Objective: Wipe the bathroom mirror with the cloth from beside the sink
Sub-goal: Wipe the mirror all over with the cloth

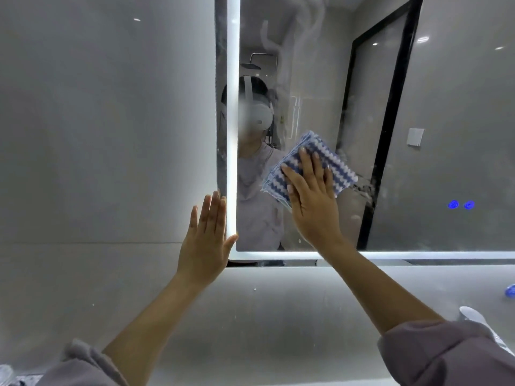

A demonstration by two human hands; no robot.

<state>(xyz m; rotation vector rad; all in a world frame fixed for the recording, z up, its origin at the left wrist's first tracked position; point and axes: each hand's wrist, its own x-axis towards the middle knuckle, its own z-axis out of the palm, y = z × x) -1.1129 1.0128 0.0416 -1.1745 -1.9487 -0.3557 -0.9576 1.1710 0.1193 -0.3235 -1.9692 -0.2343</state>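
Note:
The bathroom mirror (418, 107) fills the upper right, framed by a lit white strip. Cloudy wipe streaks show on its upper glass. My right hand (312, 201) lies flat with fingers spread, pressing a blue-and-white zigzag-striped cloth (331, 160) against the lower left part of the glass. My left hand (207, 235) is flat against the grey wall, fingers together, at the mirror's lower left corner, its thumb touching the lit frame. It holds nothing.
Grey glossy wall tiles (97, 135) cover the left and the band below the mirror. Two blue touch lights (461, 204) glow at the mirror's lower right. A white faucet (479, 319) and a small blue object (510, 291) sit at the right edge.

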